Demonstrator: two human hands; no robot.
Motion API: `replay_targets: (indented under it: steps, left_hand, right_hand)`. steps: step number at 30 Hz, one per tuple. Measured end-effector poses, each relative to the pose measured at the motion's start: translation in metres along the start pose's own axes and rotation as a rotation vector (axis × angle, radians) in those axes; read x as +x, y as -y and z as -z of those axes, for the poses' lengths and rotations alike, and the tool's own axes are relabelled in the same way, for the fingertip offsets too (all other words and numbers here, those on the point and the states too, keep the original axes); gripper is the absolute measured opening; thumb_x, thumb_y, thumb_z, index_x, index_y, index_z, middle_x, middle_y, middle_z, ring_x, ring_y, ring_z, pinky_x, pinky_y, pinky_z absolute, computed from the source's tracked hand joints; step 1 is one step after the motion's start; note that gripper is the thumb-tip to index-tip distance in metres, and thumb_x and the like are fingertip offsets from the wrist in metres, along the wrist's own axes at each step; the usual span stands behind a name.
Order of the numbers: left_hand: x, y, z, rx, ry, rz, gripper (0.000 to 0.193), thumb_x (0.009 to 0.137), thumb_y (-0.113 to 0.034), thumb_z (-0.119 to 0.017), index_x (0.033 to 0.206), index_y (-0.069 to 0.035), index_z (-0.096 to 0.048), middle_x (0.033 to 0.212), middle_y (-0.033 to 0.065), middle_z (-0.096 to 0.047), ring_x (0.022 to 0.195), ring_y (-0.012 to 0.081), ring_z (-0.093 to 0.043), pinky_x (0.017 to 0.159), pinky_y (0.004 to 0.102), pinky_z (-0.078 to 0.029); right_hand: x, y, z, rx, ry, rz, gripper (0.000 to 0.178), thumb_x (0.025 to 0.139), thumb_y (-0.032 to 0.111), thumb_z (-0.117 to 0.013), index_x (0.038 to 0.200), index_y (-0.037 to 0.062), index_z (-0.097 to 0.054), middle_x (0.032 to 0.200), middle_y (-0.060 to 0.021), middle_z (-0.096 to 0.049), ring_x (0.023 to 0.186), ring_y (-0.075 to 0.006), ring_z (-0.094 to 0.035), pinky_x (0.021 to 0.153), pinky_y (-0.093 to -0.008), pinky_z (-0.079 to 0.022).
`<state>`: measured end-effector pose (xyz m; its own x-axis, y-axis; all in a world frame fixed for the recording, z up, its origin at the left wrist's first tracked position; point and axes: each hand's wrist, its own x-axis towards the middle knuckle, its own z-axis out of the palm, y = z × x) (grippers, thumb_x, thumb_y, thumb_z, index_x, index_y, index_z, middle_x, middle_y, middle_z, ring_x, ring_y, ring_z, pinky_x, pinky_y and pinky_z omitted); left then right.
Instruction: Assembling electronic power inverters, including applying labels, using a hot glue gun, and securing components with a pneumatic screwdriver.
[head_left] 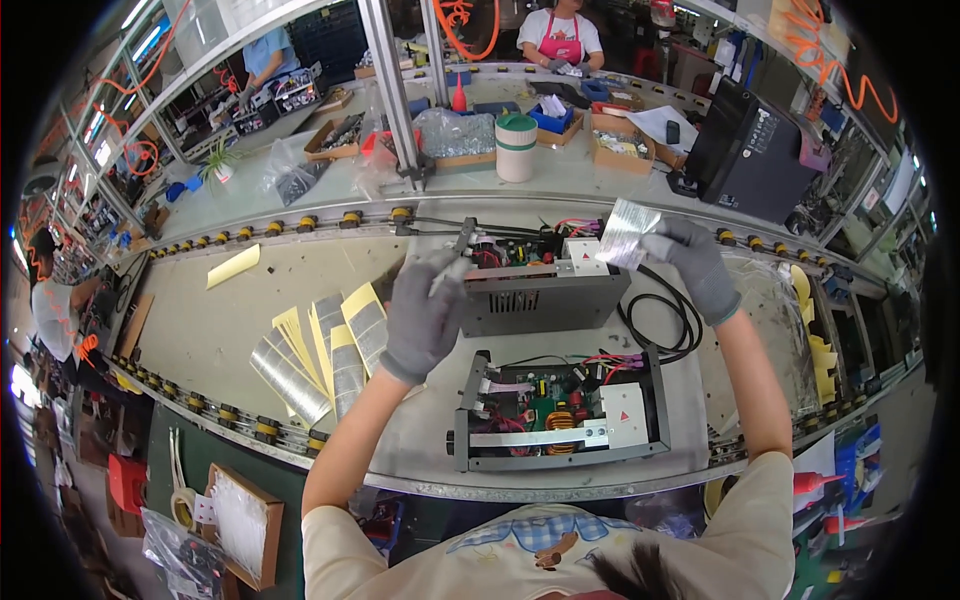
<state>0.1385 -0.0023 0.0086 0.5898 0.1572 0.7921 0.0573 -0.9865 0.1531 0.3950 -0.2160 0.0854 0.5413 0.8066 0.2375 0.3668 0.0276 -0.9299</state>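
My right hand point(697, 268), in a grey glove, pinches a silver label sheet point(627, 233) by its right edge, above the right end of the far machine. That machine is an open grey metal housing point(540, 305) with slots in its side and circuit boards inside. My left hand point(425, 315), also gloved, is at the housing's left end by its upright end panel point(467, 240). Its fingers are curled together; what they hold, if anything, is hidden. Nearer me lies a second open machine point(560, 412) with a white plate, coils and coloured wires.
Silver label sheets with yellow backing point(290, 375) lie left of the machines, with a loose yellow strip point(233, 267) beyond. A black cable point(665, 325) coils at the right. Roller tracks point(230, 415) border the work surface. Across it stand a white-green canister point(516, 148) and parts boxes; co-workers sit beyond.
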Motion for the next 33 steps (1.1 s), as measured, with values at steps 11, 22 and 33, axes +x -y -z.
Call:
replay_targets:
  steps: [11, 22, 33]
  left_hand:
    - [0.004, 0.023, -0.066, 0.169, 0.2, -0.185, 0.044, 0.066, -0.04, -0.07, 0.098, -0.013, -0.059, 0.084, 0.0038, -0.058, 0.082, 0.0242, -0.056, 0.071, 0.0389, -0.043]
    - [0.1, 0.062, -0.075, -0.199, 0.599, 0.406, 0.051, 0.067, -0.056, -0.068, 0.071, -0.006, -0.062, 0.065, 0.0123, -0.06, 0.064, 0.0253, -0.06, 0.06, 0.035, -0.045]
    - [0.134, 0.111, -0.1, -0.271, 0.785, 0.454, 0.046, 0.078, -0.049, -0.062, 0.067, -0.004, -0.058, 0.053, 0.0052, -0.047, 0.05, 0.0142, -0.043, 0.052, 0.0285, -0.041]
  right_hand:
    - [-0.01, -0.04, -0.033, -0.448, 0.326, 0.24, 0.014, 0.077, 0.014, -0.066, 0.08, 0.0009, -0.063, 0.072, -0.003, -0.055, 0.059, -0.0097, -0.054, 0.052, -0.0236, -0.042]
    - [0.043, -0.058, -0.07, -0.425, 0.426, 0.396, 0.017, 0.073, 0.016, -0.07, 0.076, 0.0018, -0.061, 0.071, -0.0093, -0.055, 0.063, -0.0238, -0.053, 0.059, -0.0314, -0.041]
    - [0.092, -0.089, -0.078, -0.447, 0.084, 0.192, 0.02, 0.074, 0.02, -0.066, 0.078, 0.0008, -0.063, 0.066, -0.0108, -0.057, 0.058, -0.0174, -0.053, 0.057, -0.0289, -0.043]
